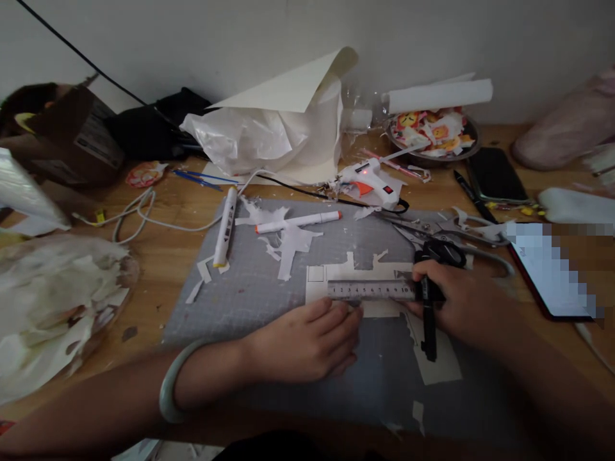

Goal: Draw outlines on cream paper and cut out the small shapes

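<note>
A pale card (316, 293) lies right of centre on the grey mat (202, 317), ragged tabs along its far edge (a small square is drawn at its left end). A numbered ruler (369, 290) lies across it. The right hand (461, 304) grips a black pen (428, 323); the left hand (307, 339) curls by the ruler's near edge, its grip unclear. Mat stretches left to a slanting edge; scissors (439, 251) crowd far right. Beyond, a bowl (465, 153) holds printed packets (439, 131).

Left hand (310, 342) knuckles-up, fingers (339, 325) kinda curled, left forearm (218, 368) in from lower left. Right hand (456, 298) pinching, right forearm (538, 349) in from lower right.
</note>
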Available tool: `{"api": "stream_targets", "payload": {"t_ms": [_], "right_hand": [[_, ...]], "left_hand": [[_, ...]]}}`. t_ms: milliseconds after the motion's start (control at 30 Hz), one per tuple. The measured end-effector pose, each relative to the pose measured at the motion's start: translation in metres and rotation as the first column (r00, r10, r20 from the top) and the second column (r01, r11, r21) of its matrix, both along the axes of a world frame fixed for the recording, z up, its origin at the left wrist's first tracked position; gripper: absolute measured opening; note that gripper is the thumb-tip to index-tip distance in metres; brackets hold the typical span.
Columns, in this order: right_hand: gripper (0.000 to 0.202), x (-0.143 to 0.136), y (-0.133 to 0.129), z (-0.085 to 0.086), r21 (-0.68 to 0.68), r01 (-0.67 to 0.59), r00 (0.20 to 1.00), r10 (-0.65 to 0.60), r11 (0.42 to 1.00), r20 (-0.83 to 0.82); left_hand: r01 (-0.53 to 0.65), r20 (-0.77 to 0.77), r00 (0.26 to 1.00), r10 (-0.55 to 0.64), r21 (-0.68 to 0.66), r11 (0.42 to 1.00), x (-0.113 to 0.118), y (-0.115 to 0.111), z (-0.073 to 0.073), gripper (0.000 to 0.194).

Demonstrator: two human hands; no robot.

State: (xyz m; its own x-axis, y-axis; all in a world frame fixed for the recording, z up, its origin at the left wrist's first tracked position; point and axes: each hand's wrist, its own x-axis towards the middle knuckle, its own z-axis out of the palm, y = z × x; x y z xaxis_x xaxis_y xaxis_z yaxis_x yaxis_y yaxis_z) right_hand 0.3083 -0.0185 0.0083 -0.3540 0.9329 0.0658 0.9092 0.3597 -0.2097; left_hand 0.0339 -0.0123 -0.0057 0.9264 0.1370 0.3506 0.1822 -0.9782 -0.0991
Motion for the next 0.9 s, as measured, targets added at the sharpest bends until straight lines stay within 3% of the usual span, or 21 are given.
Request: {"api": "stream_targets", "payload": {"t_ms": [167, 433, 900], "right_hand": [[0.022, 0.004, 0.000, -0.007, 0.011, -0.076, 0.997, 0.076, 0.997, 0.027], [0.039, 0.002, 0.001, -0.015, 0.089, -0.165, 0.980, 0.153, 0.982, 0.126], [0.052, -0.003, 0.001, -0.018, 0.096, -0.142, 0.985, 0.131, 0.985, 0.110]], "left_hand": [[-0.022, -0.033, 0.999, 0.020, -0.070, 0.997, -0.002, 0.002, -0.008, 0.032], [-0.027, -0.056, 0.998, 0.020, -0.132, 0.991, -0.009, 0.006, -0.007, 0.028], [-0.035, -0.058, 0.998, 0.020, -0.254, 0.967, -0.010, 0.011, -0.009, 0.022]]}}
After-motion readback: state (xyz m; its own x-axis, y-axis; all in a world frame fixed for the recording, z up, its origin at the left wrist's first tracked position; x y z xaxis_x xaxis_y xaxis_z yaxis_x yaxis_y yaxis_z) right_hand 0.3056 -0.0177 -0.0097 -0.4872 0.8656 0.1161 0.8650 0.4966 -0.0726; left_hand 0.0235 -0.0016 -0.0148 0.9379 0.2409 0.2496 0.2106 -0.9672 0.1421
